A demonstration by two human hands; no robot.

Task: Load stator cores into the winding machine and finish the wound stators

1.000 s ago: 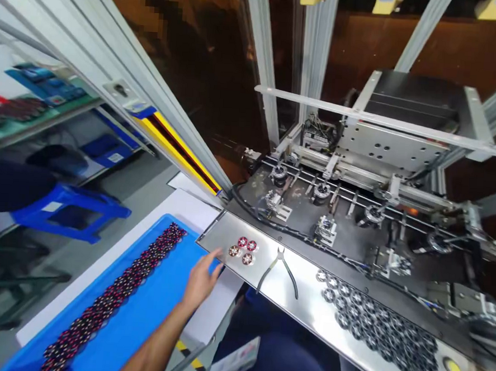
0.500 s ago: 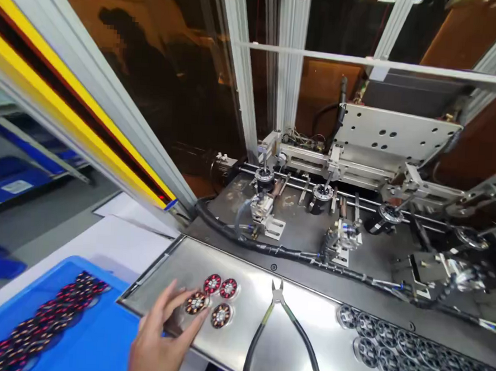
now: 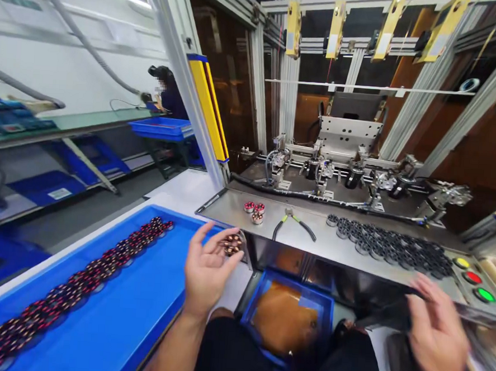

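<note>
Workshop lighting gleams off a metal counter (image 3: 332,252) as a person works with two bare hands. Nearest, the right hand (image 3: 440,334) hovers by the counter's front edge, fingers loosely parted and slightly blurred. The left hand (image 3: 209,272) pinches a copper-wound part (image 3: 233,244) between thumb and fingertips, raised just off the counter's left front corner, beside a blue tray (image 3: 135,302). Between the person's legs, a blue bin (image 3: 329,316) on the floor holds brown material, its exact nature unclear.

Inside the tray, a long band of red- and copper-wound parts (image 3: 95,275) runs diagonally from the near left to the far end. On the counter, two red-wound parts (image 3: 249,207) sit close together, with one copper-wound piece (image 3: 257,218) just in front of them. To their right lie pliers (image 3: 289,213), handles spread toward the person, and then a dense cluster of dark rings (image 3: 379,241). Yellow, red and green buttons (image 3: 473,277) line the right end.

Behind the counter stands a machine (image 3: 353,178) with a row of metal fixtures, framed by aluminium posts and topped by four yellow units (image 3: 335,31). Farther off at left, another person (image 3: 175,97) in dark clothing appears beside a second blue tray (image 3: 163,128).
</note>
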